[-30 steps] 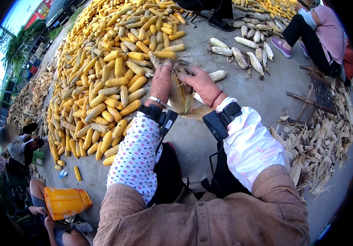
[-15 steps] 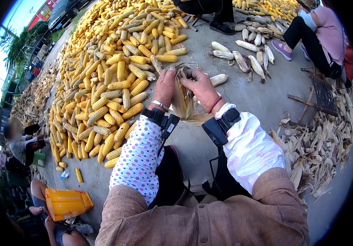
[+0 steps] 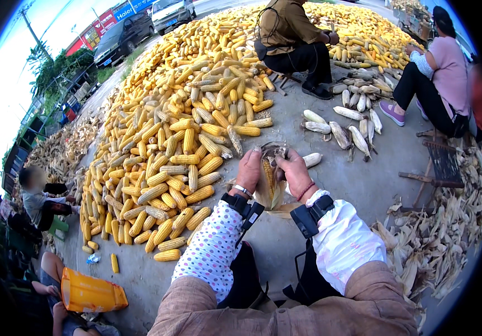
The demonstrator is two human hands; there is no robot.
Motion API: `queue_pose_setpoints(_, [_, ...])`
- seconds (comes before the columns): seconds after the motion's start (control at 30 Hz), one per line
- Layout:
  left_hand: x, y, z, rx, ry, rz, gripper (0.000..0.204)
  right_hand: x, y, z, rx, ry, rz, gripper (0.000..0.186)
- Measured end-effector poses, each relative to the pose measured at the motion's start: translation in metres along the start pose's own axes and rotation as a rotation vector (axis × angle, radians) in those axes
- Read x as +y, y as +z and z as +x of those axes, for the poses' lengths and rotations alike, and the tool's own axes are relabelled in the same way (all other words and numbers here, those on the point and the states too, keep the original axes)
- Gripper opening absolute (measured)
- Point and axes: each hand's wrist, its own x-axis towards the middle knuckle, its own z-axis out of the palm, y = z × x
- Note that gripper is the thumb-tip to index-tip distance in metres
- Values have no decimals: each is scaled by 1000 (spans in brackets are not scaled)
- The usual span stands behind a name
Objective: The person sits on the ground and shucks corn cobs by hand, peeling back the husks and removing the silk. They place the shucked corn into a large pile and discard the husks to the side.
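Between my two hands, in front of my body, is an ear of corn [image 3: 269, 173] with its dry husk partly pulled apart, showing yellow kernels. My left hand [image 3: 248, 169] has its fingers closed on the husk at the left side. My right hand [image 3: 296, 173] grips the husk and ear from the right, its thumb across the top. A big pile of bare yellow cobs [image 3: 162, 162] lies to the left of and beyond my hands. Pale unshucked ears [image 3: 351, 113] lie on the concrete ahead to the right, one just behind my right hand.
People sit at work ahead [image 3: 290, 39], right [image 3: 443, 84] and left [image 3: 45, 204]. A folding stool [image 3: 440, 168] stands at right above loose husks [image 3: 426, 246]. An orange bag [image 3: 92, 291] is at lower left. Cars [image 3: 123, 36] are parked beyond the pile.
The view has tilted up, so the scene sits lower and more distance shows. My hands stay on the same ear, with the husk and kernels between them.
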Motion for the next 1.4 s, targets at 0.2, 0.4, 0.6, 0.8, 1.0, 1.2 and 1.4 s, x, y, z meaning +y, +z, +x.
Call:
queue_pose_setpoints(0.2, [-37,-50,32,217,30,68,37,14,-5,6,-41,61,-128,15])
queue_pose_setpoints(0.4, [-5,-63,27,396,-174,-394,39,20,-32,14,17,-215,-591,26])
queue_pose_setpoints(0.6, [6,-90,22,454,-210,-514,48,4,-55,5,5,-353,-929,25])
queue_pose_setpoints(0.8, [-10,-130,29,550,-165,-554,49,-8,-57,-7,-39,-378,-1063,24])
queue_pose_setpoints(1.0, [0,-127,31,512,-139,-523,48,2,-61,-1,-130,-385,-1093,23])
queue_pose_setpoints(1.2, [25,-84,21,636,-181,-452,46,-5,-50,-6,-133,-511,-1209,33])
queue_pose_setpoints(1.4, [-6,-98,43,581,-126,-475,37,-24,-27,-14,155,-872,-1215,35])
